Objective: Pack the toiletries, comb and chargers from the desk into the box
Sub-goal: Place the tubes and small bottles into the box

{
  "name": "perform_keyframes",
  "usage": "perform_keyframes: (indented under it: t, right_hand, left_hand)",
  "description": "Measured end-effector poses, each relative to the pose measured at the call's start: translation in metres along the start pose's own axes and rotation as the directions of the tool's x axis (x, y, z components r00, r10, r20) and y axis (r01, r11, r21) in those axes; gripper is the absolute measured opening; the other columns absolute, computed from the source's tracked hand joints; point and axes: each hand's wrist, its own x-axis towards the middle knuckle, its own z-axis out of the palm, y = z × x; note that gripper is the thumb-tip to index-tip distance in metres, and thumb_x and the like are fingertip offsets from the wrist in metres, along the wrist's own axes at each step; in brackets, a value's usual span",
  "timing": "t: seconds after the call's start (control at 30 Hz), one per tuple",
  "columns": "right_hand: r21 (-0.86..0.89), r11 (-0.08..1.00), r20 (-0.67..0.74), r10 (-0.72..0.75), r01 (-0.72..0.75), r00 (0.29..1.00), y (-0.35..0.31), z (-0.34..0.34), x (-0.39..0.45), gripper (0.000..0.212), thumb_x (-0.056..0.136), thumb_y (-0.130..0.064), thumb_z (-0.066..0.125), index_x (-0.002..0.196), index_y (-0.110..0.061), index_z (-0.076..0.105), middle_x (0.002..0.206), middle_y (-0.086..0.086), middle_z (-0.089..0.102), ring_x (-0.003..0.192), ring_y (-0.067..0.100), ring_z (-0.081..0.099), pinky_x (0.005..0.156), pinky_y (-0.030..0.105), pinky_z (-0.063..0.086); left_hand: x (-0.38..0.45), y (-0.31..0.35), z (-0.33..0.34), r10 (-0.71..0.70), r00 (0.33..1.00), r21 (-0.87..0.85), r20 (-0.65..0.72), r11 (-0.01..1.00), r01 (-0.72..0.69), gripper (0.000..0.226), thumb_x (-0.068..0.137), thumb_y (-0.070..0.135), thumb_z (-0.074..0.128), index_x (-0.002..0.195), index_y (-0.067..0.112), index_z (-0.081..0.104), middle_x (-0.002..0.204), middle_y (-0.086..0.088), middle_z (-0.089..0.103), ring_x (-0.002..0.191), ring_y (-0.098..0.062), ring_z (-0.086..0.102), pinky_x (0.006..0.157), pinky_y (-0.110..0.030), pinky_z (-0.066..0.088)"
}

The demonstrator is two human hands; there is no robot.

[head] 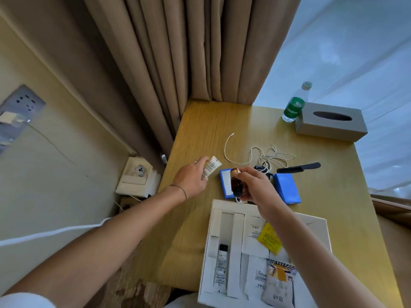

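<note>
On the wooden desk (200, 130) the packing looks partly done; the white divided box (315, 221) at the near edge already holds a black-capped tube (221, 268) and some sachets (269, 237); the left hand (192, 177) curls round a white tube (211, 168), the right hand (253, 184) grips a small brown bottle (235, 182) just beyond the box; a white cable (255, 156), black comb (299, 168) and two blue packs (287, 188) remain out; the box sits at the desk's front edge, with bare wood left of it.
</note>
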Motion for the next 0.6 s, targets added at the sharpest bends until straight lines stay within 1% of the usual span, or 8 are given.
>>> perform_keyframes:
  t: [0.07,0.13,0.17,0.27,0.3,0.43,0.53,0.6]
  right_hand:
    - [0.007,1.0,0.004,0.006,-0.006,1.0,0.002,-0.004,-0.006,0.013,0.095,-0.03,0.064,0.105,-0.025,0.071,0.096,0.008,0.068,0.068,0.02,0.061,0.056,0.028,0.052]
    - [0.03,1.0,0.004,0.004,-0.005,1.0,0.004,-0.008,-0.013,0.012,0.095,-0.028,0.064,0.104,-0.023,0.071,0.096,0.01,0.067,0.064,0.02,0.058,0.054,0.027,0.051]
    - [0.037,0.999,0.007,0.003,-0.004,1.0,0.005,-0.01,-0.017,0.013,0.095,-0.026,0.063,0.104,-0.022,0.071,0.097,0.012,0.067,0.063,0.02,0.058,0.054,0.028,0.051]
    - [0.029,1.0,0.025,0.003,-0.004,1.0,0.01,-0.017,-0.03,0.017,0.096,-0.026,0.062,0.11,-0.019,0.07,0.101,0.016,0.068,0.069,0.024,0.062,0.055,0.029,0.049]
    - [0.025,1.0,0.032,0.001,-0.001,0.999,0.012,-0.02,-0.034,0.017,0.096,-0.025,0.062,0.11,-0.019,0.07,0.102,0.017,0.068,0.071,0.025,0.063,0.055,0.029,0.049]
    - [0.032,0.999,0.057,0.004,-0.006,0.998,0.021,-0.028,-0.047,0.011,0.094,-0.024,0.063,0.101,-0.021,0.071,0.105,0.021,0.069,0.077,0.028,0.066,0.051,0.026,0.048]
    - [0.031,1.0,0.059,-0.004,0.002,0.998,0.032,-0.036,-0.054,0.007,0.093,-0.025,0.065,0.092,-0.024,0.072,0.094,0.015,0.071,0.07,0.023,0.066,0.057,0.03,0.048]
    - [0.029,1.0,0.057,0.001,-0.003,0.998,0.041,-0.041,-0.056,0.007,0.093,-0.025,0.065,0.093,-0.024,0.072,0.089,0.011,0.07,0.065,0.02,0.066,0.059,0.031,0.048]
  left_hand:
    - [-0.013,0.012,-0.014,0.016,0.998,-0.097,-0.052,0.995,-0.021,0.08,0.084,0.022,0.065,0.148,0.039,0.019,0.085,0.002,0.065,0.058,-0.008,0.055,0.043,-0.022,0.041]
    - [-0.027,0.024,-0.027,0.033,0.995,-0.167,-0.095,0.985,-0.049,0.092,0.084,0.023,0.065,0.151,0.045,0.007,0.077,0.006,0.06,0.056,-0.008,0.056,0.044,-0.026,0.048]
    - [-0.035,0.03,-0.032,0.045,0.993,-0.197,-0.112,0.978,-0.067,0.093,0.084,0.023,0.064,0.151,0.047,0.005,0.075,0.007,0.059,0.055,-0.008,0.056,0.045,-0.027,0.049]
    - [-0.058,0.05,-0.043,0.088,0.983,-0.203,-0.161,0.972,-0.12,0.08,0.084,0.027,0.062,0.147,0.048,0.018,0.07,0.01,0.054,0.051,-0.007,0.051,0.04,-0.018,0.038]
    - [-0.065,0.057,-0.046,0.087,0.982,-0.204,-0.165,0.972,-0.12,0.075,0.082,0.029,0.062,0.144,0.048,0.024,0.068,0.011,0.053,0.049,-0.007,0.051,0.039,-0.018,0.036]
    - [-0.09,0.082,-0.045,0.085,0.992,-0.254,-0.088,0.962,-0.105,0.057,0.078,0.029,0.064,0.126,0.044,0.037,0.071,0.007,0.059,0.052,-0.01,0.058,0.041,-0.027,0.047]
    - [-0.103,0.095,-0.034,0.101,0.995,-0.233,-0.006,0.967,-0.1,0.053,0.077,0.029,0.065,0.123,0.038,0.04,0.069,0.003,0.062,0.052,-0.013,0.06,0.043,-0.031,0.049]
    - [-0.111,0.102,-0.023,0.118,0.992,-0.183,0.039,0.977,-0.109,0.05,0.079,0.032,0.065,0.122,0.034,0.041,0.071,0.003,0.063,0.054,-0.013,0.06,0.044,-0.032,0.049]
